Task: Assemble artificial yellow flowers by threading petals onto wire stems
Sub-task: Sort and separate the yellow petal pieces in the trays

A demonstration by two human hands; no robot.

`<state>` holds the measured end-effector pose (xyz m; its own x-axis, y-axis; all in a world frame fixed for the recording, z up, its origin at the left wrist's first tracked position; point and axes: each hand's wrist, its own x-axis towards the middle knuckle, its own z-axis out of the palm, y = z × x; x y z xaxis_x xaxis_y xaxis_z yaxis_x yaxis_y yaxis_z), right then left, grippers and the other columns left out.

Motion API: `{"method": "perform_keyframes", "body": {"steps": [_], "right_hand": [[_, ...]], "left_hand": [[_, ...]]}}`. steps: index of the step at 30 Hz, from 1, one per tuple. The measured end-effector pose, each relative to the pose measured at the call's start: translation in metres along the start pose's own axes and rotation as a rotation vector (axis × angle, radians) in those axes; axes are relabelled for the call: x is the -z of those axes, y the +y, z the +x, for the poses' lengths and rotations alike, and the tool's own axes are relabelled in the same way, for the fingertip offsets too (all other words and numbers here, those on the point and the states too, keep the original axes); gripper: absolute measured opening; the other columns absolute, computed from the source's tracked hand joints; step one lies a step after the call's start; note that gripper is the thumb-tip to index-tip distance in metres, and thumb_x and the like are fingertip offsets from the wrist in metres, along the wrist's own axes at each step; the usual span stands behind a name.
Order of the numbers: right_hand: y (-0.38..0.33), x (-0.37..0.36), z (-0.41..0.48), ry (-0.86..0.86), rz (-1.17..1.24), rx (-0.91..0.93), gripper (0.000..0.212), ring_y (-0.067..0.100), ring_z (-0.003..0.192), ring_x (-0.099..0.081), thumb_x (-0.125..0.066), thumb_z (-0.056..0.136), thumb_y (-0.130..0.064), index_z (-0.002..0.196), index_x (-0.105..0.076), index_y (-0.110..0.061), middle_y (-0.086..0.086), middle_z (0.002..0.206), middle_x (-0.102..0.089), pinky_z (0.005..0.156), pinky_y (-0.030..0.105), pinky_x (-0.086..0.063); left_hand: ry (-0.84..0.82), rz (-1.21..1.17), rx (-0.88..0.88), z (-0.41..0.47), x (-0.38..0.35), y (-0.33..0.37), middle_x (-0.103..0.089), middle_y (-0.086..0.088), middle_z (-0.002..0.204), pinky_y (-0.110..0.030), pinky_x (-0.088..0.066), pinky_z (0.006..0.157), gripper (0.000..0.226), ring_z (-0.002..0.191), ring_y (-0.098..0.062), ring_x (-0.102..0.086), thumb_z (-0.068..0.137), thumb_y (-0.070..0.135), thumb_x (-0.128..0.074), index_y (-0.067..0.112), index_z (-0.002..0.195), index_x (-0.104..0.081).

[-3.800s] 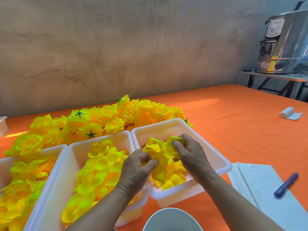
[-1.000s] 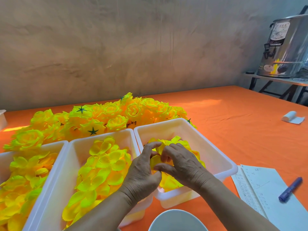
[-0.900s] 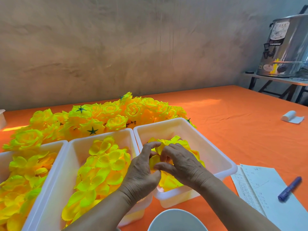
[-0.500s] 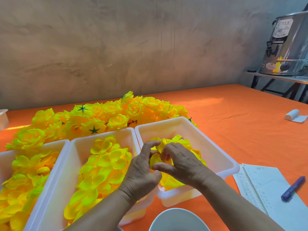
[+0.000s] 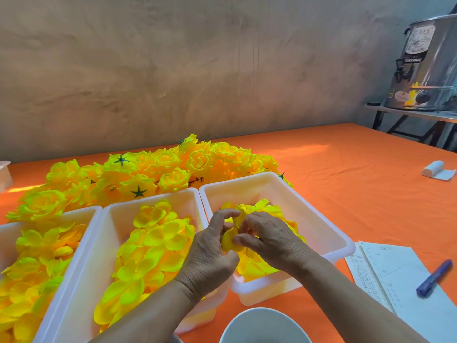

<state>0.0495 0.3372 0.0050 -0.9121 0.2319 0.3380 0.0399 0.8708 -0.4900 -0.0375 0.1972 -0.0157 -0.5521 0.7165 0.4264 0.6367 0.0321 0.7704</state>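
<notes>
Both hands meet over the right white bin (image 5: 329,233), which holds loose yellow petals. My left hand (image 5: 210,248) and my right hand (image 5: 269,236) pinch the same small yellow petal piece (image 5: 230,240) between their fingertips. Any wire stem is hidden by the fingers. The middle bin (image 5: 108,243) and the left bin (image 5: 7,233) are filled with more yellow petal layers. A heap of finished yellow flowers (image 5: 153,174), some showing green star-shaped backs, lies behind the bins.
A white bowl (image 5: 264,325) sits at the near edge below my hands. Paper sheets (image 5: 390,273) with a blue marker (image 5: 434,277) lie to the right on the orange cloth. A white roll (image 5: 436,168) rests far right; a steel urn (image 5: 430,63) stands on a side table.
My hands came together over the right bin and now work one petal piece between the fingertips. In the last second they barely shifted.
</notes>
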Motion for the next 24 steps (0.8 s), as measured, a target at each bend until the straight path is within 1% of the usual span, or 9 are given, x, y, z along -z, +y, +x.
{"method": "perform_keyframes", "body": {"steps": [5,8,10,12,15,18,20,22,24], "right_hand": [[0.0,0.0,-0.001,0.008,-0.021,0.004,0.017,0.019,0.095,-0.051,-0.06,0.092,-0.03,0.094,-0.065,-0.013,-0.002,0.091,-0.059,0.082,0.029,-0.037],[0.001,-0.001,-0.003,0.026,-0.025,0.033,0.015,0.022,0.091,-0.051,-0.058,0.094,-0.023,0.094,-0.062,-0.009,0.003,0.089,-0.059,0.077,0.03,-0.036],[0.001,-0.001,-0.005,0.035,-0.017,0.05,0.014,0.022,0.088,-0.051,-0.057,0.095,-0.021,0.093,-0.061,-0.008,0.002,0.086,-0.057,0.075,0.03,-0.035],[0.0,-0.001,-0.006,0.049,-0.008,0.049,0.013,0.02,0.084,-0.05,-0.056,0.095,-0.02,0.093,-0.061,-0.008,0.001,0.085,-0.057,0.073,0.029,-0.035],[-0.001,0.001,-0.006,0.07,0.045,-0.007,0.013,0.018,0.079,-0.049,-0.054,0.096,-0.022,0.089,-0.06,-0.013,-0.003,0.081,-0.055,0.071,0.03,-0.034],[-0.001,0.004,-0.006,0.089,0.133,-0.09,0.017,0.017,0.075,-0.047,-0.052,0.096,-0.023,0.08,-0.054,-0.018,0.001,0.078,-0.059,0.069,0.034,-0.034],[-0.002,0.008,-0.005,0.1,0.213,-0.142,0.021,0.016,0.073,-0.048,-0.053,0.095,-0.022,0.074,-0.051,-0.02,0.0,0.075,-0.059,0.069,0.035,-0.037],[-0.004,0.011,-0.005,0.103,0.313,-0.184,0.021,0.014,0.071,-0.05,-0.054,0.092,-0.027,0.071,-0.052,-0.021,-0.002,0.072,-0.058,0.07,0.035,-0.041],[-0.006,0.013,-0.004,0.106,0.388,-0.222,0.019,0.013,0.069,-0.051,-0.049,0.082,-0.034,0.07,-0.053,-0.02,-0.002,0.07,-0.058,0.069,0.034,-0.043]], "left_hand": [[0.004,-0.006,0.016,0.001,0.0,-0.001,-0.065,0.005,0.086,-0.045,-0.055,0.066,0.067,0.068,-0.029,-0.06,0.063,0.006,-0.055,0.048,0.115,-0.05],[0.001,-0.014,0.021,0.001,-0.001,0.0,-0.065,0.009,0.086,-0.044,-0.055,0.065,0.066,0.068,-0.031,-0.06,0.063,0.007,-0.058,0.048,0.115,-0.049],[0.012,-0.019,0.021,0.0,-0.001,0.0,-0.064,0.012,0.084,-0.041,-0.055,0.063,0.063,0.065,-0.027,-0.059,0.065,0.012,-0.061,0.049,0.114,-0.05],[0.032,-0.011,0.025,0.001,-0.002,0.0,-0.062,0.009,0.082,-0.041,-0.054,0.063,0.057,0.065,-0.026,-0.058,0.068,0.019,-0.064,0.048,0.115,-0.05],[0.066,-0.026,0.039,0.002,-0.002,-0.001,-0.06,0.007,0.08,-0.045,-0.052,0.064,0.052,0.066,-0.025,-0.057,0.072,0.021,-0.063,0.045,0.117,-0.052],[0.068,-0.107,0.062,0.003,-0.002,0.0,-0.066,-0.002,0.078,-0.047,-0.056,0.069,0.05,0.069,-0.024,-0.066,0.075,0.02,-0.064,0.044,0.116,-0.052],[0.07,-0.189,0.08,0.003,-0.002,0.001,-0.07,-0.004,0.079,-0.043,-0.06,0.072,0.048,0.072,-0.022,-0.071,0.077,0.019,-0.064,0.043,0.116,-0.053],[0.082,-0.262,0.1,0.003,-0.002,0.001,-0.071,-0.006,0.082,-0.035,-0.06,0.069,0.045,0.073,-0.022,-0.072,0.078,0.017,-0.063,0.039,0.116,-0.053],[0.098,-0.294,0.115,0.004,-0.002,0.0,-0.071,-0.007,0.08,-0.028,-0.057,0.064,0.041,0.072,-0.024,-0.072,0.083,0.01,-0.062,0.036,0.113,-0.053]]}}
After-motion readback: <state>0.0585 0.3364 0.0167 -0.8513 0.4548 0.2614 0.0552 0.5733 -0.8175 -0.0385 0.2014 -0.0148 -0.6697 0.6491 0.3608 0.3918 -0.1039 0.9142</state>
